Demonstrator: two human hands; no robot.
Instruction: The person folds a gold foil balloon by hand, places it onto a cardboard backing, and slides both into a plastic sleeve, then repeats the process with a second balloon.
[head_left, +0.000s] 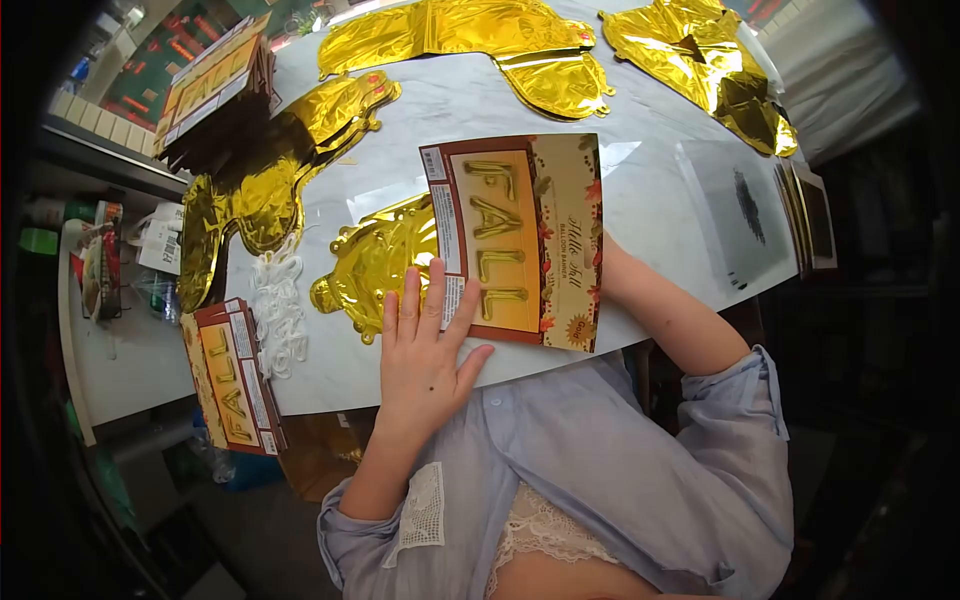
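Observation:
A printed "FALL" balloon banner card (pixel 505 250) is tilted over the table in front of me, its brown-and-gold face towards me. My left hand (pixel 428 340) lies with its fingers outstretched and apart, fingertips at the card's left edge. Part of a flat gold foil balloon (pixel 375 265) shows beyond those fingers, and the card covers the rest of it. From the right, my right hand (pixel 612 262) reaches behind the card. Only the wrist shows there; its fingers are hidden, so their grip cannot be seen.
More folded gold foil balloons (pixel 450 30) lie along the far side. A pile of white cord loops (pixel 280 315) sits left, beside a stack of cards (pixel 230 380). Another card stack (pixel 215 95) stands far left. Clear plastic bags (pixel 735 215) lie at right on the white table (pixel 650 190).

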